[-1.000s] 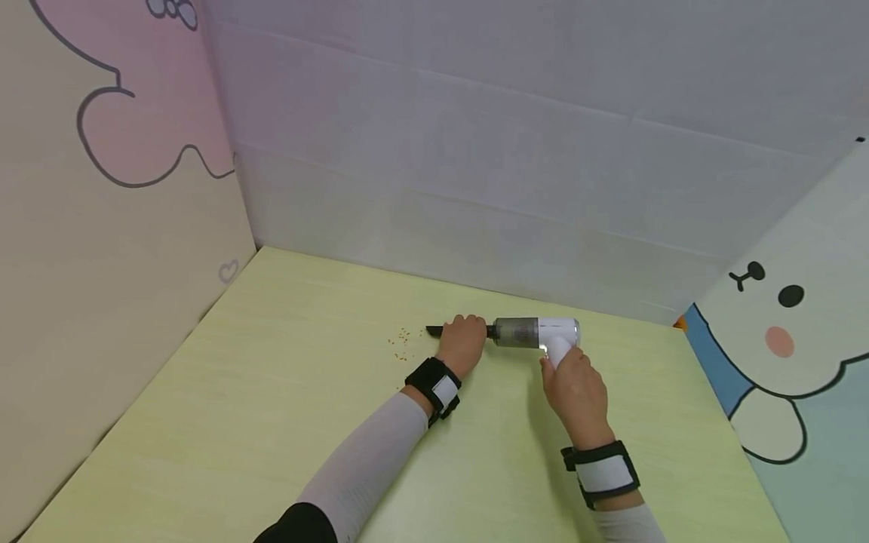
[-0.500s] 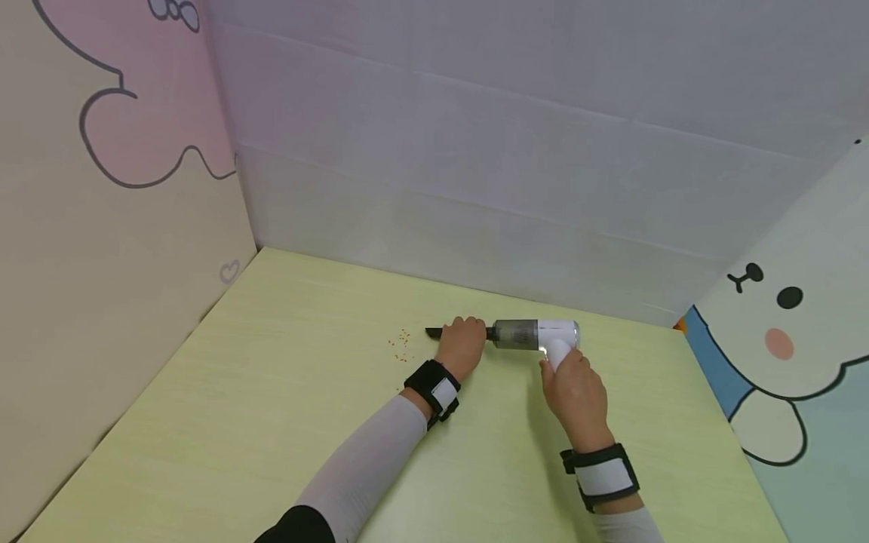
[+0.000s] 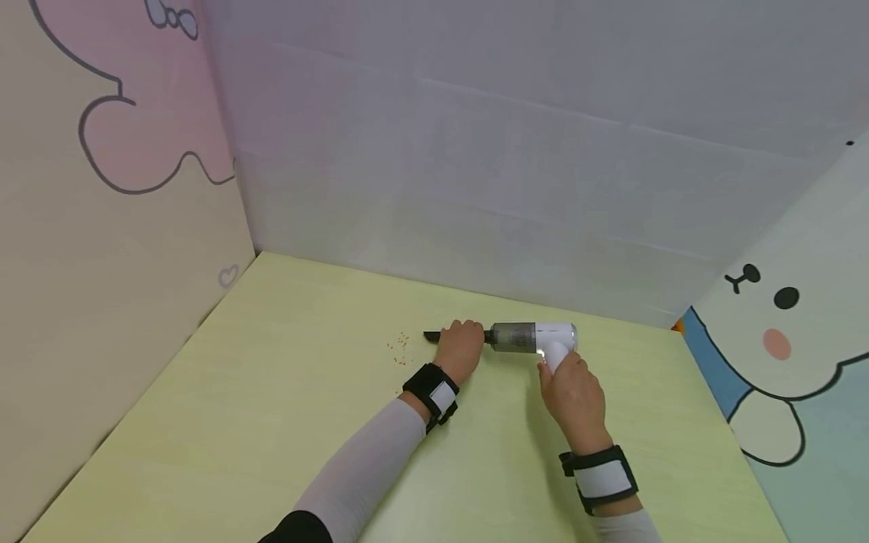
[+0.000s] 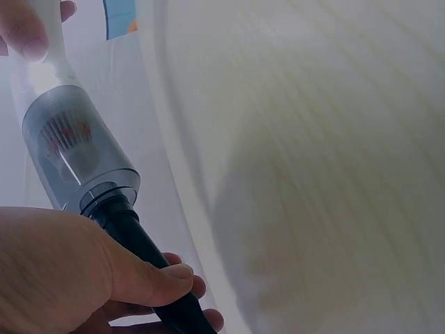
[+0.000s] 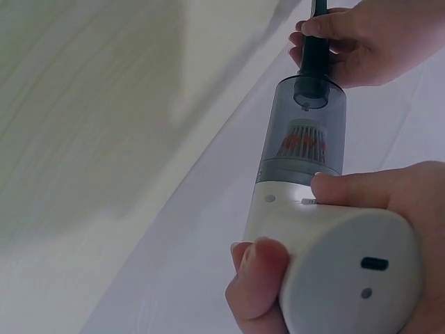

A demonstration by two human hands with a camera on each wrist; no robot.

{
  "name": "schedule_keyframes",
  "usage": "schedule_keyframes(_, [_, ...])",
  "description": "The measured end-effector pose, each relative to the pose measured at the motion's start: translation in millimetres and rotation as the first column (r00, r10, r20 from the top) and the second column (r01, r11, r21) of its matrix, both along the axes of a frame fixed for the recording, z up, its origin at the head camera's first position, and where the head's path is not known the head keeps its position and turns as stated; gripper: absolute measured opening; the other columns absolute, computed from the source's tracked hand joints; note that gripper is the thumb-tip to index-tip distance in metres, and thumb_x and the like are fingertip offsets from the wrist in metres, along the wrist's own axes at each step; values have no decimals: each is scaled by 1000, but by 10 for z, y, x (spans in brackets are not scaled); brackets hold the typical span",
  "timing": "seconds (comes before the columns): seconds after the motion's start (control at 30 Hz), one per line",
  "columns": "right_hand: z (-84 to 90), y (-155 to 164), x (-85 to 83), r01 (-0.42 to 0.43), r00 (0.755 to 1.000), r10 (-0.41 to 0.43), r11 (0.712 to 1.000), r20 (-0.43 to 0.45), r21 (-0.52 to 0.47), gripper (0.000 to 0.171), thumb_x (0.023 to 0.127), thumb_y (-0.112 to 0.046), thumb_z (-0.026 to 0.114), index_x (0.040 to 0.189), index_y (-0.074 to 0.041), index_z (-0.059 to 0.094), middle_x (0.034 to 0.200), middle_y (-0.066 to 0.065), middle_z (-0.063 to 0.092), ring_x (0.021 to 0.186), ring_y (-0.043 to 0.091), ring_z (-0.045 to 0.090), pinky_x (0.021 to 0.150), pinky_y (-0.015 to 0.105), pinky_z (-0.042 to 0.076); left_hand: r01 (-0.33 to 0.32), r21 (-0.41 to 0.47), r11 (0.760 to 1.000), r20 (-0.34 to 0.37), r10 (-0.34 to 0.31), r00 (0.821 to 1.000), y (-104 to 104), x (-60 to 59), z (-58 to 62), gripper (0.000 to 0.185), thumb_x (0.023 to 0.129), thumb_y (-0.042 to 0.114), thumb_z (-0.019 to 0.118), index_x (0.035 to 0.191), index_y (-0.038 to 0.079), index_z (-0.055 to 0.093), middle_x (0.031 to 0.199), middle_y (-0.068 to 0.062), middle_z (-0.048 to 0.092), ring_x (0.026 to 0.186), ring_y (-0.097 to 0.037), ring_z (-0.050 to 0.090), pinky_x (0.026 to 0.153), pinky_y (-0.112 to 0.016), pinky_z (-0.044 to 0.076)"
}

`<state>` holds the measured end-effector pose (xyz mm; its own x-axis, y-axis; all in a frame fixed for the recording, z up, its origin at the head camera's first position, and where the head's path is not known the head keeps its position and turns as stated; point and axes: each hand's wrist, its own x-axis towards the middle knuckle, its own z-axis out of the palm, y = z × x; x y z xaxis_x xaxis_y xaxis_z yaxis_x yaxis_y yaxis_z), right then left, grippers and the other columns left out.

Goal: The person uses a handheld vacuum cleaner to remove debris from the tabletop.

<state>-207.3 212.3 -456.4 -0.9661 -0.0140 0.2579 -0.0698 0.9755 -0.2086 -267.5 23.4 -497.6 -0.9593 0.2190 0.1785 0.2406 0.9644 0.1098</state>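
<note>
both hands (image 3: 462,348) (image 3: 573,392) curled, arms stretched forward.

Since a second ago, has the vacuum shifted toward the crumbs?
No. The vacuum keeps the same gap to the crumbs; only the camera view drifted slightly.

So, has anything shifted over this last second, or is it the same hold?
Hardly anything. The left hand still grips the black nozzle and the right hand still holds the handle of the small vacuum, nozzle tip just short of the orange crumbs on the yellow table. Only the head view drifted slightly.
</note>
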Motion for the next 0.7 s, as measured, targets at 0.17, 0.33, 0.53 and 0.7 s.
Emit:
schedule_keyframes(0.17, [-3,2,2,8,1000,-8,1000,8,-7,48,97,-25,68,99,19,51,78,27,58,59,36,61,47,46,51,1,-9,1000,-17,-1,1000,6,3,-20,16,101,12,62,113,7,72,105,-8,71,98,-27,68,84,-44,60])
schedule_keyframes(0.33, [-10,5,-5,7,1000,-6,1000,3,-5,48,96,-25,69,100,19,51,79,28,59,59,36,62,47,47,52,6,-12,1000,-9,-6,1000,0,0,-25,17,101,12,62,114,7,72,106,-8,71,98,-27,67,84,-44,60])
schedule_keyframes(0.53, [-18,10,-11,8,1000,-8,1000,-1,-7,49,96,-26,69,100,19,51,79,28,59,59,37,62,48,47,51,7,-8,1000,-21,-7,1000,-3,8,-15,15,101,12,63,112,7,72,104,-8,71,96,-26,67,82,-43,60])
schedule_keyframes(0.7, [-17,13,-14,4,1000,-4,1000,-10,1,49,96,-26,69,99,19,51,78,28,59,59,37,62,48,48,51,7,-5,1000,-13,-7,1000,-1,23,19,15,101,12,62,112,7,72,104,-8,71,95,-26,67,81,-43,60])
